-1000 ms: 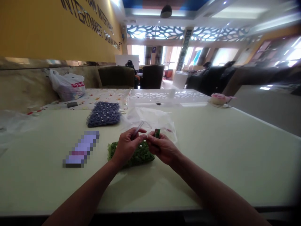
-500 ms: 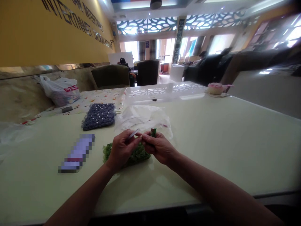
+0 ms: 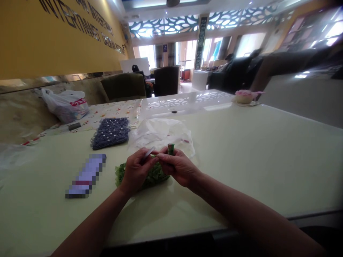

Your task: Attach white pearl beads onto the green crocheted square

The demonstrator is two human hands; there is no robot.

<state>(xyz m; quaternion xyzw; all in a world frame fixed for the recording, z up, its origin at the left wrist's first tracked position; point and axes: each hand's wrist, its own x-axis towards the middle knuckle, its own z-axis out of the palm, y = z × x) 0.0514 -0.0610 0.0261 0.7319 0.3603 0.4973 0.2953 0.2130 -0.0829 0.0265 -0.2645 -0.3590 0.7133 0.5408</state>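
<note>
Both my hands meet over a green ruffled crochet piece [image 3: 157, 175] lying on the table. My left hand [image 3: 135, 173] is closed, with a thin pale stick-like tool [image 3: 148, 152] sticking up between its fingers. My right hand [image 3: 182, 166] is wrapped round a green lighter [image 3: 170, 150], whose metal end points up. The thumbs and fingertips of the two hands nearly touch, pinched at something too small to make out. My hands hide part of the green piece.
A crumpled clear plastic bag [image 3: 163, 132] lies just beyond my hands. To the left are a purple beaded crochet bag [image 3: 110, 132] and a blurred-out phone-shaped object [image 3: 86, 175]. Farther back stand a full white carrier bag [image 3: 64, 105] and a pink flower-topped pot [image 3: 243, 97].
The view has shifted slightly, so the table things sit a little further left. Both hands stay together over the green piece, with the fingertips only slightly shifted.
</note>
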